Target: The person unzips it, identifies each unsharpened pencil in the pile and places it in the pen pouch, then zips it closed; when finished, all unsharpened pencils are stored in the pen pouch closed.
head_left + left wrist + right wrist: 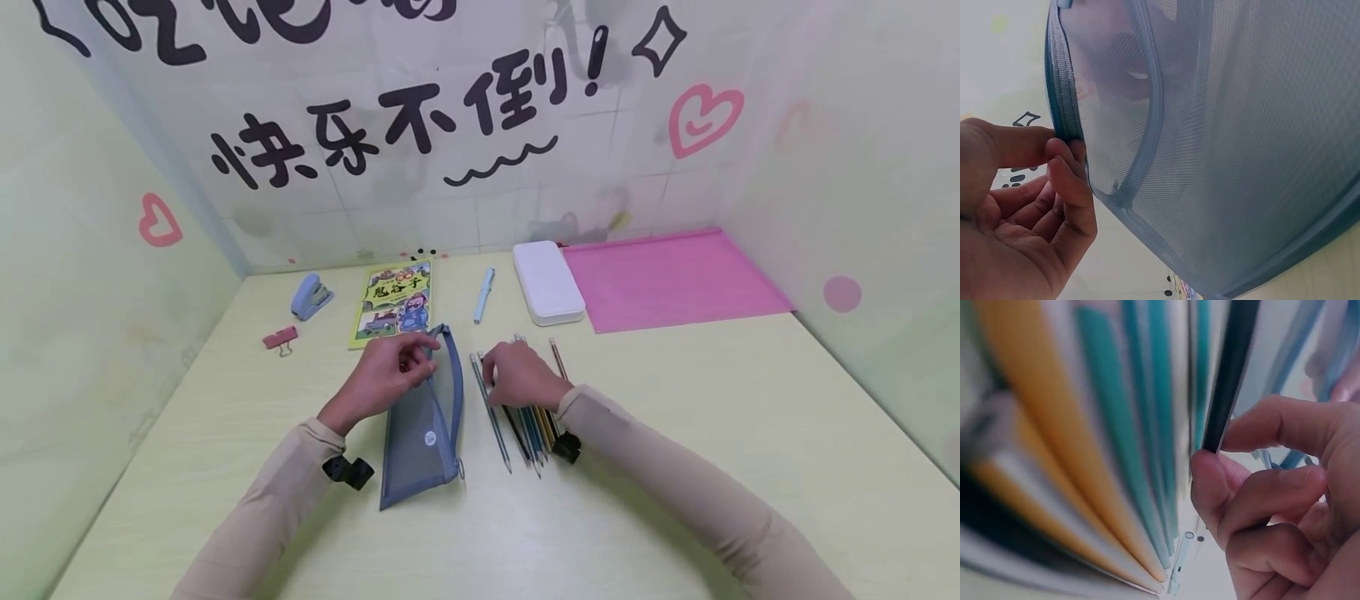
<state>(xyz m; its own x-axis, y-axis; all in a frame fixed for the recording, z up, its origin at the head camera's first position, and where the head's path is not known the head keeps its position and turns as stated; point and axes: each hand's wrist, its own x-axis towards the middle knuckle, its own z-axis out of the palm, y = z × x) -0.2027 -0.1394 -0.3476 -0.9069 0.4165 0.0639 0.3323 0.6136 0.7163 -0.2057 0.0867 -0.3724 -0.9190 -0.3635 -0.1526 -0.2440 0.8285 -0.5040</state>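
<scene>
A blue-grey mesh zip pouch [412, 446] lies on the table, its zipper side partly gaping. My left hand [390, 372] pinches the zipper edge [1067, 94] near the far end between thumb and fingers. Just right of the pouch, my right hand [522, 377] is over a bunch of pencils [536, 429]. In the right wrist view its thumb and fingertip pinch a dark pencil [1230, 375], beside teal pencils [1160, 381] and yellow ones [1054, 412]. One teal pencil [493, 425] lies slightly apart, between pouch and bunch. The right hand hides part of the bunch.
Along the back are a blue stapler [311, 297], a pink binder clip [281, 337], an illustrated booklet [393, 302], a light-blue pen [483, 296], a white case [548, 283] and a pink sheet [675, 282]. A printed wall covering [420, 208] rises behind the table.
</scene>
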